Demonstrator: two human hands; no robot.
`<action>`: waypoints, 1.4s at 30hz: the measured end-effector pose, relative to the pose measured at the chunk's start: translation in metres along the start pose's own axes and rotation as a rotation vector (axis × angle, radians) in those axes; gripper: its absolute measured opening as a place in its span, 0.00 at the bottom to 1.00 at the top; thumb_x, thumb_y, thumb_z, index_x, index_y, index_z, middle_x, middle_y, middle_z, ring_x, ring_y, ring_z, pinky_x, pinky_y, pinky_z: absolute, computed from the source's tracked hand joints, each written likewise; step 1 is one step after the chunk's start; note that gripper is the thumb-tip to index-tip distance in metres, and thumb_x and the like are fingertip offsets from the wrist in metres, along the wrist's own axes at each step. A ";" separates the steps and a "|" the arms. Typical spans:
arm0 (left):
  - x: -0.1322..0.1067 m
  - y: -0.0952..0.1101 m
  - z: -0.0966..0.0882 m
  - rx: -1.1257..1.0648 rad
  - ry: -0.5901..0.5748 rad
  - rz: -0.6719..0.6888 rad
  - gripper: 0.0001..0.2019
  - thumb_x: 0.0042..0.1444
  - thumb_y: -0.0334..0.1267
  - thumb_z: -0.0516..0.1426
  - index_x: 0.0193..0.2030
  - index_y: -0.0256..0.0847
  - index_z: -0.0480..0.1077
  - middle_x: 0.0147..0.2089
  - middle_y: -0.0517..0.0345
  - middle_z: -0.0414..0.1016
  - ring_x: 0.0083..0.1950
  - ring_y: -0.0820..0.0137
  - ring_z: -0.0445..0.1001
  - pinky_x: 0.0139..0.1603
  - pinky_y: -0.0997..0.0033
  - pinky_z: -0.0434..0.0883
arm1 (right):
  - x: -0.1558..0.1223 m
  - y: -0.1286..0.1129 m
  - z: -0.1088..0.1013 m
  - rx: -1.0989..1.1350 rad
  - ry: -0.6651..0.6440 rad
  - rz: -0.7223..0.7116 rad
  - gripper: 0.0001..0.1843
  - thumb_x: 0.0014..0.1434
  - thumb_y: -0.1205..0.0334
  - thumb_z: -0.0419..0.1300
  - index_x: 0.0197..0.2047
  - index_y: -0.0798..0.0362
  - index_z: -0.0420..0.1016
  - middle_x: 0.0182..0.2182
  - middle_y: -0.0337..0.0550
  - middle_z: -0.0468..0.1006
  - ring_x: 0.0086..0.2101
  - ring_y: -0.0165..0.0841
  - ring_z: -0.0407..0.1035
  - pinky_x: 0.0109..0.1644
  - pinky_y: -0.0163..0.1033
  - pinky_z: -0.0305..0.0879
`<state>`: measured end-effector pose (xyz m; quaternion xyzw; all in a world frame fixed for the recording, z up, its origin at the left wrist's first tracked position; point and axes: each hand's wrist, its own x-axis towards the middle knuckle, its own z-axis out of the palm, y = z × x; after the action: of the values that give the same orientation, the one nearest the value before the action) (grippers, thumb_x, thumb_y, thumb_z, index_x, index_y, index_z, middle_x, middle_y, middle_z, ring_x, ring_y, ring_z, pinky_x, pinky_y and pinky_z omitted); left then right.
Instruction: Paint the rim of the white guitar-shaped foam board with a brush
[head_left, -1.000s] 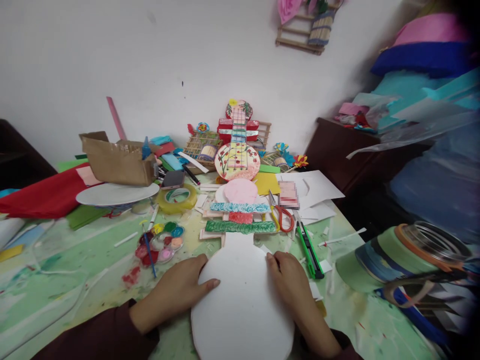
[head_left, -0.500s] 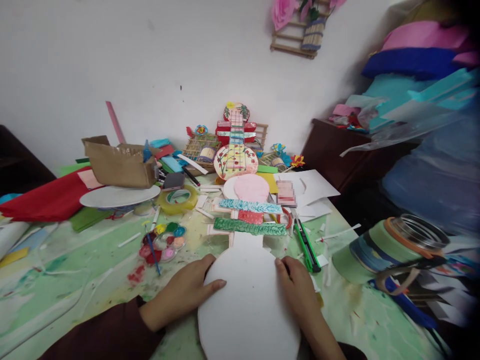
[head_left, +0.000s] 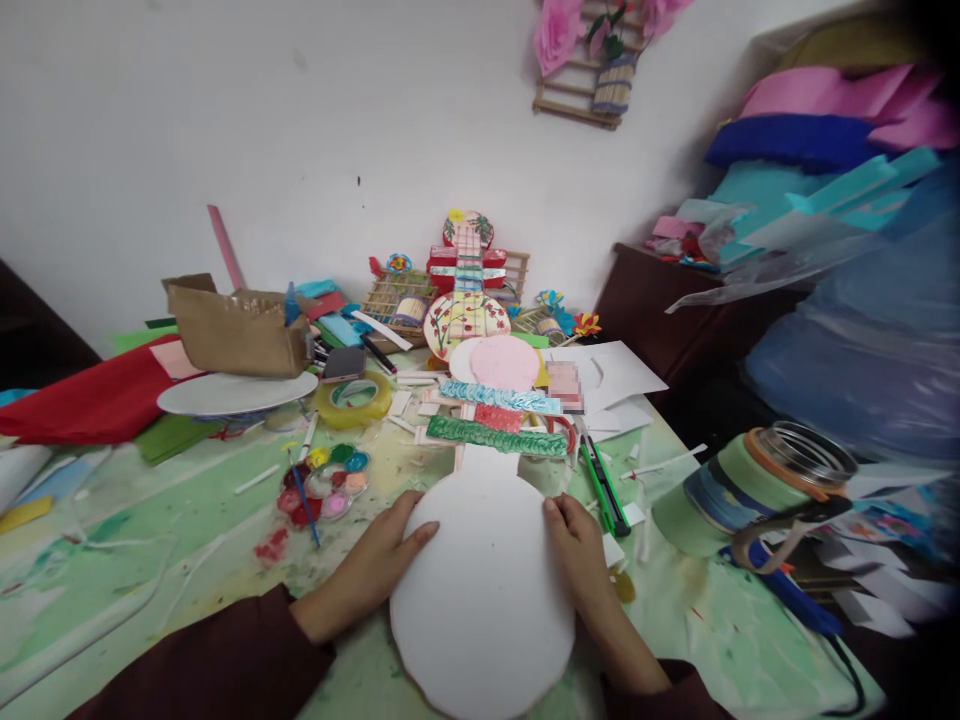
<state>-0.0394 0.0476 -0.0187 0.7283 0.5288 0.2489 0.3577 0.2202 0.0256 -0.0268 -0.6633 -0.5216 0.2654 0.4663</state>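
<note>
A guitar-shaped board craft [head_left: 484,590] with a plain white round body lies in front of me, tilted up at its far end. My left hand [head_left: 382,550] grips the left edge of the round body, thumb on the white face and fingers underneath. On the opposite edge my right hand [head_left: 576,545] holds it the same way. Across its neck run a green painted strip [head_left: 495,436] and a blue painted strip [head_left: 499,396], with a red patch between them. A pink oval [head_left: 504,362] tops the far end.
A paint palette [head_left: 330,482] with a blue paintbrush [head_left: 304,500] and a tape roll [head_left: 352,397] lie left. A green utility knife [head_left: 604,490] and an uncapped flask [head_left: 750,490] stand right. Behind are a finished painted guitar craft [head_left: 466,315] and a cardboard box [head_left: 236,330].
The craft has shifted slightly up and away from me, so more of its round lower edge shows. Both hands have moved with it and keep their hold.
</note>
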 end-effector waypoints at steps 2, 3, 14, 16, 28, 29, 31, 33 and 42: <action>-0.001 -0.002 0.003 -0.011 0.033 -0.008 0.18 0.61 0.48 0.48 0.52 0.40 0.63 0.53 0.46 0.72 0.55 0.56 0.70 0.56 0.56 0.66 | -0.001 0.001 0.000 0.058 0.006 0.025 0.19 0.57 0.45 0.52 0.25 0.51 0.64 0.22 0.37 0.68 0.26 0.34 0.62 0.30 0.36 0.58; -0.001 -0.002 0.004 -0.013 0.055 -0.015 0.19 0.61 0.48 0.48 0.53 0.40 0.62 0.54 0.46 0.72 0.56 0.56 0.70 0.57 0.56 0.66 | -0.001 0.001 0.000 0.090 0.010 0.038 0.18 0.56 0.45 0.52 0.25 0.51 0.65 0.22 0.37 0.69 0.26 0.34 0.62 0.30 0.36 0.58; 0.005 -0.004 0.008 -0.019 0.177 -0.101 0.20 0.57 0.55 0.46 0.45 0.41 0.61 0.48 0.45 0.75 0.53 0.52 0.73 0.51 0.51 0.69 | -0.002 -0.006 -0.002 0.278 0.096 0.100 0.18 0.55 0.44 0.54 0.31 0.52 0.69 0.28 0.40 0.74 0.31 0.36 0.67 0.35 0.38 0.64; 0.006 -0.003 0.008 -0.018 0.181 -0.107 0.20 0.56 0.56 0.47 0.44 0.41 0.61 0.48 0.45 0.75 0.53 0.52 0.73 0.51 0.52 0.70 | -0.003 -0.005 -0.002 0.268 0.106 0.099 0.19 0.55 0.44 0.53 0.30 0.51 0.69 0.28 0.40 0.73 0.31 0.36 0.67 0.36 0.39 0.63; 0.005 -0.001 0.003 0.065 0.116 -0.156 0.19 0.55 0.55 0.48 0.42 0.41 0.60 0.45 0.45 0.75 0.46 0.53 0.75 0.46 0.54 0.70 | 0.000 0.005 0.001 -0.051 -0.029 -0.009 0.16 0.56 0.49 0.55 0.38 0.53 0.70 0.36 0.47 0.78 0.38 0.41 0.72 0.44 0.43 0.66; 0.005 0.000 0.002 0.073 0.105 -0.160 0.19 0.55 0.55 0.48 0.42 0.42 0.59 0.44 0.46 0.75 0.46 0.54 0.75 0.45 0.55 0.70 | 0.001 0.006 0.001 -0.082 -0.030 -0.017 0.16 0.56 0.50 0.55 0.39 0.53 0.70 0.36 0.47 0.78 0.38 0.41 0.72 0.44 0.44 0.66; 0.004 0.003 0.000 0.093 0.077 -0.162 0.18 0.56 0.55 0.47 0.43 0.42 0.59 0.44 0.46 0.75 0.45 0.55 0.75 0.44 0.57 0.70 | 0.001 0.008 0.003 -0.148 -0.026 -0.036 0.16 0.57 0.51 0.53 0.41 0.54 0.71 0.38 0.49 0.79 0.40 0.42 0.72 0.45 0.45 0.66; 0.004 0.005 -0.002 0.124 0.039 -0.155 0.17 0.57 0.54 0.47 0.43 0.42 0.58 0.44 0.47 0.75 0.45 0.56 0.75 0.43 0.59 0.69 | 0.002 0.010 0.005 -0.212 -0.008 -0.058 0.18 0.58 0.52 0.52 0.44 0.55 0.72 0.41 0.52 0.78 0.42 0.43 0.72 0.48 0.47 0.66; -0.001 0.013 -0.013 0.355 -0.067 -0.119 0.14 0.60 0.53 0.49 0.36 0.43 0.60 0.32 0.52 0.73 0.35 0.55 0.73 0.31 0.65 0.60 | 0.001 0.015 0.004 -0.374 0.023 -0.236 0.20 0.61 0.54 0.51 0.47 0.60 0.73 0.44 0.57 0.76 0.47 0.46 0.66 0.55 0.54 0.62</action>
<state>-0.0416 0.0479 -0.0008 0.7551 0.5945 0.1058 0.2552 0.2239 0.0273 -0.0419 -0.6756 -0.6304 0.1000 0.3690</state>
